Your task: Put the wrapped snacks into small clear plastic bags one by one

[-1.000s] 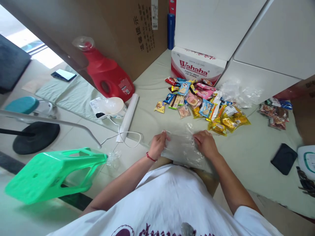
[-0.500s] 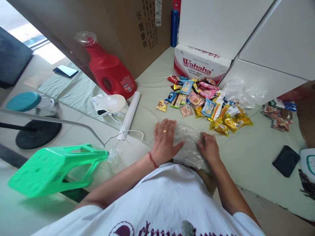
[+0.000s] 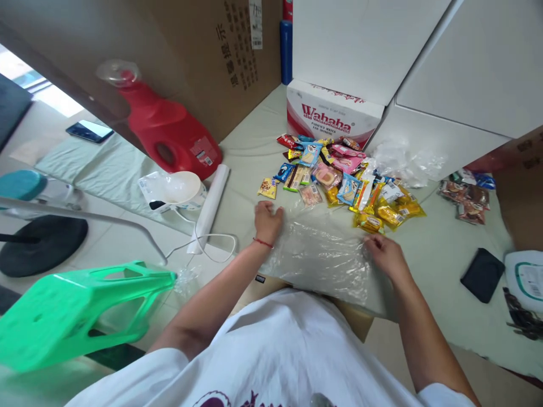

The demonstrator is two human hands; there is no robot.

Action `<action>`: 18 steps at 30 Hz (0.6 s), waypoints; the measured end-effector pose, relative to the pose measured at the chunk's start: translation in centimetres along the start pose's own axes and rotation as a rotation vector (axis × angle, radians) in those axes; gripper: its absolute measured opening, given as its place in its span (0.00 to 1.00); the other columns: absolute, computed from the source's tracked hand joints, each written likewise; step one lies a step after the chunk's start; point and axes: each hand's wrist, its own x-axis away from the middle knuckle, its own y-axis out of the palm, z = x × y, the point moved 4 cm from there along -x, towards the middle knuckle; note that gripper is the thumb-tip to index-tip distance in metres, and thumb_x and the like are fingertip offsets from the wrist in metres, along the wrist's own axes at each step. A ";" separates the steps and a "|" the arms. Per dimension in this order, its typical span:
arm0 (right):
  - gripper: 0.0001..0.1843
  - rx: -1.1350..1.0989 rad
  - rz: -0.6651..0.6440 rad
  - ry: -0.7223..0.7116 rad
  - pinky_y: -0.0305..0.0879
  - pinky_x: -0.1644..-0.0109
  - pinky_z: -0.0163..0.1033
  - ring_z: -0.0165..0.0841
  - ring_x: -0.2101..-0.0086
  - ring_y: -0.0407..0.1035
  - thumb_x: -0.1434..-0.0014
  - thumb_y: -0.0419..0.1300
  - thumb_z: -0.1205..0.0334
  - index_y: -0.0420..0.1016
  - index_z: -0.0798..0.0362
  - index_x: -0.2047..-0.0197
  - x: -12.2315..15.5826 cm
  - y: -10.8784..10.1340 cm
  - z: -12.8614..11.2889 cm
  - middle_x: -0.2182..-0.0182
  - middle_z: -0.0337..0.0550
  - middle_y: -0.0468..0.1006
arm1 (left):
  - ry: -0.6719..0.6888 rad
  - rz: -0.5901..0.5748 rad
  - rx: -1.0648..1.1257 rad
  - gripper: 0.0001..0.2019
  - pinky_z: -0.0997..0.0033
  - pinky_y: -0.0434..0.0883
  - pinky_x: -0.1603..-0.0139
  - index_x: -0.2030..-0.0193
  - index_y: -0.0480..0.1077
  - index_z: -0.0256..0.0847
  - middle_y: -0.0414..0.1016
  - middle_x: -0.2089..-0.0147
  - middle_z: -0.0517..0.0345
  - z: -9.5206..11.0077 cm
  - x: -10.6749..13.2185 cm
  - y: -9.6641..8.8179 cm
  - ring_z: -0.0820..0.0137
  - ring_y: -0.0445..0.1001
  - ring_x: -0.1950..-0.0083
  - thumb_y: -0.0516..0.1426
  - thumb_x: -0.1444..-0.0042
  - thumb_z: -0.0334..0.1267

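Note:
A clear plastic bag (image 3: pixel 326 254) lies spread flat and wrinkled on the cloth-covered surface in front of me. My right hand (image 3: pixel 387 255) pinches its right edge between thumb and fingers. At the bag's left side is my left hand (image 3: pixel 268 223), its fingers curled and closed at the edge; the exact grip is partly hidden. Just beyond the bag lies a pile of small wrapped snacks (image 3: pixel 326 172) in many colours. A yellow packet (image 3: pixel 267 187) sits slightly apart, close to my left fingertips. Nearest my right hand are yellow-wrapped snacks (image 3: pixel 369 222).
Behind the snacks stands a Wahaba box (image 3: pixel 335 113), with crumpled clear bags (image 3: pixel 407 161) beside it. At left are a red jug (image 3: pixel 173 135), a white cup (image 3: pixel 186 189), a paper roll (image 3: pixel 210 209) and a green stool (image 3: pixel 85 311). Brown packets (image 3: pixel 466 200) and a black pouch (image 3: pixel 482 275) lie right.
My hands have moved apart, the left one going left and the right one right. Between them the bunched plastic bag has become spread out flatter and wider. The camera view has shifted slightly.

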 end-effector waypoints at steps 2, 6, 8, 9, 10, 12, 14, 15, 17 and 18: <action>0.17 0.258 0.117 -0.180 0.63 0.63 0.41 0.38 0.70 0.70 0.40 0.60 0.46 0.81 0.50 0.62 -2.4 -1.2 -2.2 0.71 0.45 0.80 | 0.256 0.160 -0.116 0.10 0.64 0.68 0.52 0.59 0.68 0.41 0.71 0.59 0.54 1.7 1.1 -1.5 0.64 0.71 0.56 0.58 0.49 0.32; 0.17 0.396 0.159 -0.449 0.66 0.51 0.46 0.44 0.58 0.73 0.40 0.54 0.55 0.81 0.53 0.56 -8.4 -0.5 -7.2 0.59 0.52 0.82 | 0.805 -0.239 -0.191 0.09 0.61 0.69 0.50 0.61 0.72 0.43 0.76 0.60 0.54 4.9 5.2 0.0 0.63 0.74 0.54 0.52 0.44 0.28; 0.18 0.323 0.230 -0.410 0.67 0.50 0.45 0.43 0.58 0.73 0.39 0.51 0.58 0.81 0.54 0.56 -11.1 -0.2 -8.9 0.59 0.51 0.83 | 0.914 -0.474 -0.287 0.10 0.59 0.69 0.48 0.61 0.73 0.43 0.79 0.59 0.54 5.4 6.8 2.0 0.63 0.76 0.53 0.52 0.42 0.28; 0.19 0.281 0.299 -0.369 0.67 0.50 0.45 0.42 0.58 0.74 0.38 0.49 0.59 0.81 0.54 0.57 -12.0 -0.2 -9.6 0.60 0.50 0.83 | 0.908 -0.524 -0.353 0.10 0.57 0.70 0.47 0.59 0.74 0.42 0.80 0.58 0.53 5.3 7.1 3.1 0.62 0.76 0.51 0.52 0.40 0.29; 0.21 0.253 0.377 -0.325 0.67 0.50 0.45 0.42 0.58 0.74 0.35 0.46 0.58 0.81 0.54 0.57 -12.7 -0.4 -10.2 0.60 0.50 0.83 | 0.877 -0.541 -0.422 0.11 0.56 0.70 0.45 0.58 0.75 0.42 0.80 0.56 0.51 5.0 7.1 4.0 0.61 0.77 0.50 0.51 0.38 0.29; 0.28 0.288 0.476 -0.230 0.67 0.50 0.46 0.43 0.57 0.75 0.29 0.40 0.53 0.81 0.54 0.58 -13.5 -0.7 -11.2 0.61 0.52 0.83 | 0.816 -0.548 -0.554 0.12 0.51 0.68 0.38 0.52 0.75 0.40 0.80 0.48 0.47 4.2 7.2 5.7 0.59 0.76 0.43 0.51 0.34 0.33; 0.34 0.440 0.395 -0.115 0.67 0.50 0.48 0.47 0.55 0.75 0.28 0.39 0.43 0.82 0.54 0.59 -14.1 -0.1 -12.0 0.62 0.57 0.82 | 0.812 -0.567 -0.668 0.16 0.43 0.62 0.31 0.43 0.74 0.39 0.74 0.36 0.42 3.0 8.0 6.7 0.55 0.70 0.33 0.51 0.32 0.38; 0.35 0.535 0.292 -0.063 0.67 0.50 0.49 0.49 0.55 0.76 0.29 0.42 0.38 0.82 0.55 0.59 -14.3 0.7 -12.2 0.62 0.59 0.82 | 0.829 -0.579 -0.712 0.19 0.39 0.58 0.29 0.38 0.71 0.39 0.69 0.31 0.41 2.3 8.7 6.8 0.52 0.65 0.28 0.51 0.31 0.41; 0.32 0.713 0.068 -0.024 0.67 0.50 0.50 0.52 0.52 0.75 0.35 0.53 0.34 0.82 0.55 0.54 -14.4 2.5 -12.4 0.57 0.62 0.82 | 0.873 -0.606 -0.761 0.24 0.32 0.51 0.27 0.31 0.65 0.41 0.61 0.25 0.43 0.9 10.6 6.1 0.49 0.56 0.23 0.51 0.30 0.45; 0.32 0.777 -0.018 -0.034 0.68 0.49 0.50 0.53 0.51 0.75 0.38 0.58 0.35 0.81 0.56 0.50 -14.3 3.4 -12.3 0.54 0.62 0.82 | 0.890 -0.619 -0.767 0.25 0.30 0.49 0.26 0.29 0.64 0.44 0.60 0.24 0.45 0.3 11.6 5.4 0.49 0.54 0.22 0.50 0.30 0.47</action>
